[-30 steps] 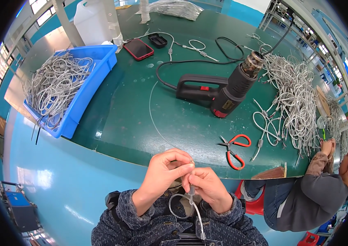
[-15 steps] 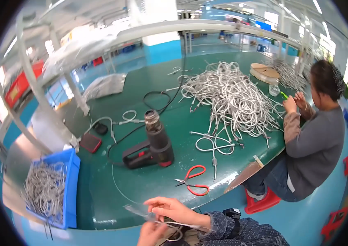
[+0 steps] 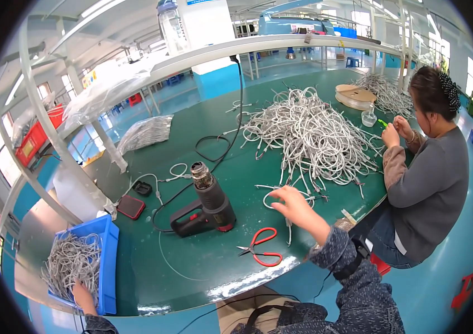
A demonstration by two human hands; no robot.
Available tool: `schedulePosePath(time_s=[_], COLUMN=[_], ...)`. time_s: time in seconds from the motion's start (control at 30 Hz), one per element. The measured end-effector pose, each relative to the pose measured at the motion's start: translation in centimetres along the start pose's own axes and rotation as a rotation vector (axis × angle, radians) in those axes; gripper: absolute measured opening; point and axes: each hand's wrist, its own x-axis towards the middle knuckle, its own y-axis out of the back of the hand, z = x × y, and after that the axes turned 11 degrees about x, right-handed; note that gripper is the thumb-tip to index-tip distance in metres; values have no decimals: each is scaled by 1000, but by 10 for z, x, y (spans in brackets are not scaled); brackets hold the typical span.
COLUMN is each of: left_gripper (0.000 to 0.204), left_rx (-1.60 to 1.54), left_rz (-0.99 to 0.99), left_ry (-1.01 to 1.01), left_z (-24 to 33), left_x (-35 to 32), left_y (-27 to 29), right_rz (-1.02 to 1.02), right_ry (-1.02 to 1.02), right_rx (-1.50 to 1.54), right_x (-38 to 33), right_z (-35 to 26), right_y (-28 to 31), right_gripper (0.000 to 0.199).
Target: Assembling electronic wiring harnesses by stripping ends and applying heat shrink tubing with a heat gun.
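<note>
My left hand (image 3: 84, 298) is at the near side of a blue plastic bin (image 3: 108, 267), over the tangled grey-white cables (image 3: 75, 259) in it. Its fingertips are small and partly lost among the cables, so any hold is unclear. Over the table's right front part, my right hand (image 3: 299, 211) is stretched out with its fingers apart and nothing seen in them. It is above a looped white cable (image 3: 289, 228), partly covering it. Left of that hand lie red-handled scissors (image 3: 262, 256) with the blades apart. A black heat gun (image 3: 214, 206) stands nozzle up beyond them.
A large heap of white cables (image 3: 314, 139) covers the table's far right. A co-worker (image 3: 431, 178) sits to the right, holding something green. A black cord (image 3: 231, 153), a wooden spool (image 3: 355, 96), a small jar (image 3: 368, 118) and a dark red box (image 3: 130, 207) are also there.
My hands were together at the front edge with a white cable. The left has moved to the blue bin, and the right has gone up and right over the looped cable.
</note>
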Motion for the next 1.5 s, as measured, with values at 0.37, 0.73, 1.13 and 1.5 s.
schedulePosePath(time_s=[0.37,0.73,1.13,1.5], left_gripper=[36,27,37,28], left_rx=[-263,-1044,-1344,-1819], left_rz=[381,96,-245,-834], left_ry=[-54,-447,-592,-494], left_z=[62,225,265,278], left_x=[-35,-158,-209,-224], left_y=[104,233,234,265], right_rz=[-94,302,688,-524], right_ry=[-198,39,278,-320], right_rx=[-562,-342,-185,577], right_x=[33,40,16,-113], right_z=[64,35,-76,-126], right_y=[3,27,69,-81], right_gripper=[24,16,4,15])
